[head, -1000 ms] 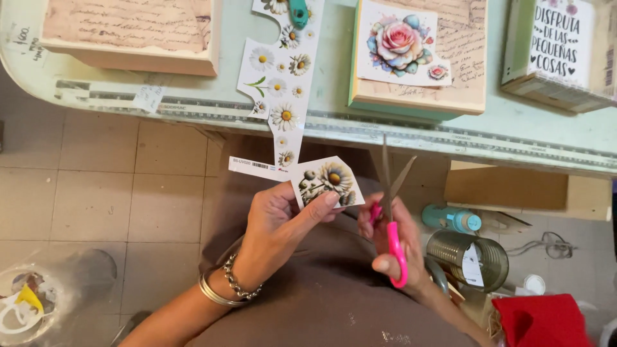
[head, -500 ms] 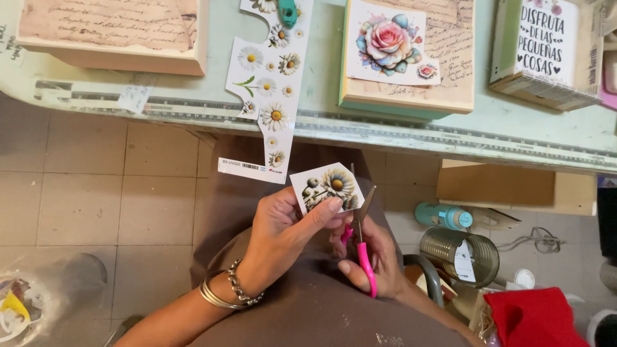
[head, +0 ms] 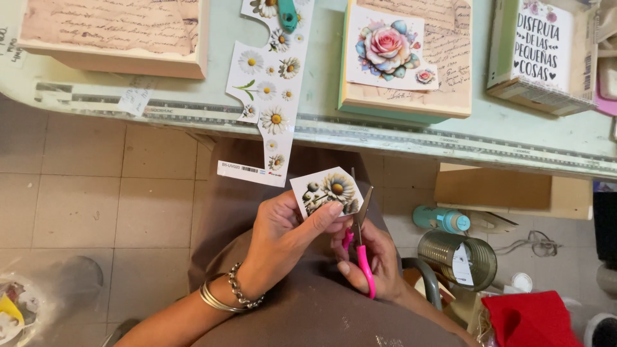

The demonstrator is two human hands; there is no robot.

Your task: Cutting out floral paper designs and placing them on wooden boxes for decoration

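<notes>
My left hand (head: 283,234) pinches a small white paper piece printed with a daisy (head: 326,191), held over my lap below the table edge. My right hand (head: 373,257) grips pink-handled scissors (head: 360,231); the blades are nearly closed against the right edge of the paper. A long strip of daisy stickers (head: 270,96) hangs off the pale green table (head: 321,77), above the hands. Bracelets circle my left wrist.
On the table lie a wooden box with script paper (head: 112,32), a box with a rose picture (head: 405,58) and a lettered box (head: 546,51). A metal can (head: 459,257), a teal bottle (head: 443,220), red cloth (head: 530,318) and a cardboard box (head: 508,189) sit at right.
The scissor blades, spread wide a second ago, have closed onto the paper's right edge. Both hands stayed in my lap; the view shifted slightly.
</notes>
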